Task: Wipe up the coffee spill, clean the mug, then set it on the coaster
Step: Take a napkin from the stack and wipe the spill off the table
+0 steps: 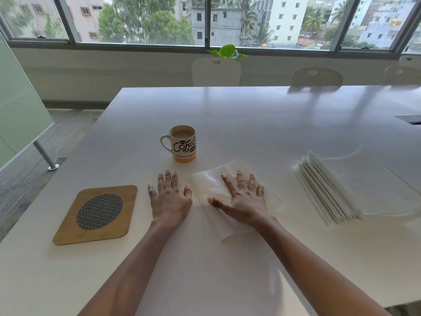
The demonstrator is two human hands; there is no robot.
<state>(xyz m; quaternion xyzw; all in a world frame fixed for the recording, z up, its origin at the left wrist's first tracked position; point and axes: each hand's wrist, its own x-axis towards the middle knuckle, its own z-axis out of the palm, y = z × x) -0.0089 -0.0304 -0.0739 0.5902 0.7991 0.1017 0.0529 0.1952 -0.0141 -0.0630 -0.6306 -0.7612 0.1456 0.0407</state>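
A wooden coaster [95, 215] lay left of the left hand [170, 197], which rested flat on the white table [250, 124] with fingers straight, holding nothing. Beyond it stood the mug [183, 144], lettered "Coffee". The right hand [241, 198] pressed flat on a paper towel [210, 184]. A napkin stack [337, 190] sat further right.

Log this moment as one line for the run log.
right hand flat on paper towel | left hand flat on table | mug upright, holds coffee, not on coaster
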